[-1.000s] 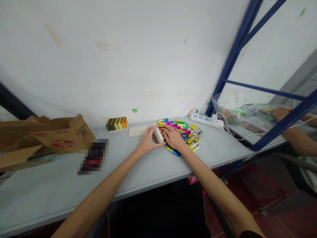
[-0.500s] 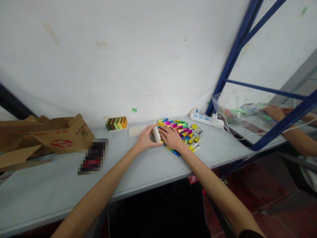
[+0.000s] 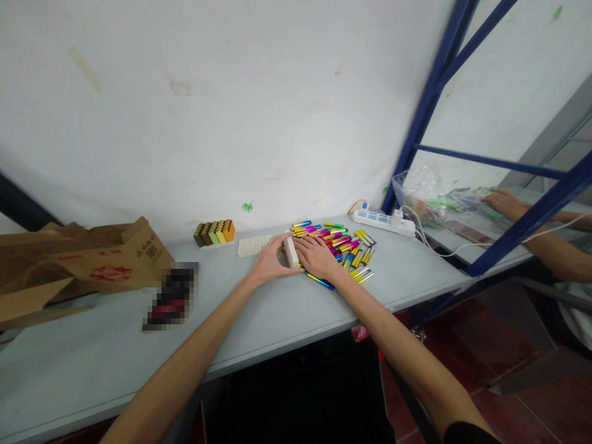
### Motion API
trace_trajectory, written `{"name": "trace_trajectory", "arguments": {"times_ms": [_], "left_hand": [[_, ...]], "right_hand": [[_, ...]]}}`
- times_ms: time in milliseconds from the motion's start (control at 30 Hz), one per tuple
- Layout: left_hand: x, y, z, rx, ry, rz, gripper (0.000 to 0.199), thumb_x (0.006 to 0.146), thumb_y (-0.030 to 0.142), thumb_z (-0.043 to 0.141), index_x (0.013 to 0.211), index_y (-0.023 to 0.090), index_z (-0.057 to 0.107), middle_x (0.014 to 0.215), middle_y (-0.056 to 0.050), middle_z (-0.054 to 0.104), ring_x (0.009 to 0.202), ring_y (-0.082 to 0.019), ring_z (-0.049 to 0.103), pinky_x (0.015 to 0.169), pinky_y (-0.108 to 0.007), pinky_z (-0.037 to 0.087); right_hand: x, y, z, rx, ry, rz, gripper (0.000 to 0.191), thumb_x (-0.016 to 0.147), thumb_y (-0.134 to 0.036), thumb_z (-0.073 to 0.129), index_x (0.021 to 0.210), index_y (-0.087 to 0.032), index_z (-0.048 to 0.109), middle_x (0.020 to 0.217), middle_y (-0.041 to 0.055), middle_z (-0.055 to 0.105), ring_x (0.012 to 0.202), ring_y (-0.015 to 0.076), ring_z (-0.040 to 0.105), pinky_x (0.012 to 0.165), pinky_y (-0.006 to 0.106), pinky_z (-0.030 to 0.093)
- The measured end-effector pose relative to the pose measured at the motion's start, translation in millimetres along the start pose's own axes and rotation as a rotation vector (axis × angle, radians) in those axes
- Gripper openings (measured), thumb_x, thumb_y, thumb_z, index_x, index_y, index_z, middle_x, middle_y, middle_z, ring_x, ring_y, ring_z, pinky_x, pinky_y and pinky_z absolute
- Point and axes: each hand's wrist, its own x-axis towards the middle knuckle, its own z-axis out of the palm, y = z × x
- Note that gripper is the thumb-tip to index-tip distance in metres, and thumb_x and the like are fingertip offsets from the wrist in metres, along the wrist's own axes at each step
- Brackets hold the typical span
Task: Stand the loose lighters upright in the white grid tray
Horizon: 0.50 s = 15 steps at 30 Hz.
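Note:
My left hand (image 3: 268, 264) is closed round a white slab-like tray (image 3: 291, 253), thumb at its near end and fingers at its far end. The tray stands tilted up on its edge. On its right side, my right hand (image 3: 315, 255) lies palm down with fingers stretched out, over a pile of shiny metallic tubes (image 3: 345, 243) in yellow, pink, blue and green. Its fingertips touch or nearly touch the tray; what lies under the palm is hidden. Behind my left hand rests a white tray with rows of holes (image 3: 252, 246), flat on the table.
A white holder packed with dark-topped coloured pieces (image 3: 214, 234) stands near the wall. Further left are an open cardboard box (image 3: 106, 262) and a pixelated dark object (image 3: 172, 296). A power strip (image 3: 383, 222) lies at right, by the blue frame (image 3: 419, 111). Another person's arm (image 3: 546, 240) shows beyond.
The view has shifted slightly. Both hands keep nearly the same places at the upright tray and the pile; the right fingers look a little shifted against the tray.

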Motion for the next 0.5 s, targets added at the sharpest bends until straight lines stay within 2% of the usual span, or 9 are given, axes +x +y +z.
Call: {"name": "trace_trajectory", "arguments": {"times_ms": [133, 333, 433, 500], "left_hand": [[-7.0, -1.7, -7.1, -0.054, -0.009, -0.030, 0.094, 0.065, 0.042, 0.093, 0.147, 0.026, 0.049, 0.148, -0.013, 0.053, 0.137, -0.032, 0.055, 0.113, -0.049, 0.052], [-13.6, -7.5, -20.5, -0.010, -0.003, -0.052, 0.095, 0.065, 0.045, 0.092, 0.147, 0.029, 0.048, 0.151, -0.011, 0.050, 0.140, -0.031, 0.052, 0.116, -0.047, 0.049], [-11.5, -6.6, -19.1, 0.013, 0.004, -0.033, 0.094, 0.067, 0.046, 0.091, 0.147, 0.029, 0.047, 0.149, -0.011, 0.051, 0.140, -0.030, 0.053, 0.116, -0.047, 0.049], [-7.9, -4.1, -14.6, 0.034, 0.010, 0.003, 0.092, 0.067, 0.045, 0.091, 0.147, 0.029, 0.047, 0.148, -0.010, 0.052, 0.140, -0.031, 0.052, 0.117, -0.048, 0.048]], "right_hand": [[-1.5, 2.4, 3.4, 0.005, 0.015, 0.022, 0.044, 0.109, -0.035, 0.032, 0.145, -0.024, 0.056, 0.150, 0.0067, 0.059, 0.142, 0.0260, 0.048, 0.121, 0.050, 0.029], [-3.7, 5.7, 2.9, 0.004, 0.042, 0.095, 0.043, 0.109, -0.038, 0.034, 0.141, -0.022, 0.058, 0.147, 0.0096, 0.061, 0.140, 0.0254, 0.050, 0.121, 0.051, 0.028], [-3.3, 3.8, 1.5, 0.029, 0.054, 0.103, 0.046, 0.110, -0.041, 0.031, 0.146, -0.022, 0.053, 0.151, 0.0095, 0.058, 0.142, 0.0247, 0.048, 0.122, 0.051, 0.026], [-1.8, 0.5, 0.5, 0.042, 0.038, 0.060, 0.046, 0.110, -0.041, 0.032, 0.149, -0.024, 0.051, 0.154, 0.0089, 0.055, 0.144, 0.0246, 0.045, 0.123, 0.053, 0.024]]}}
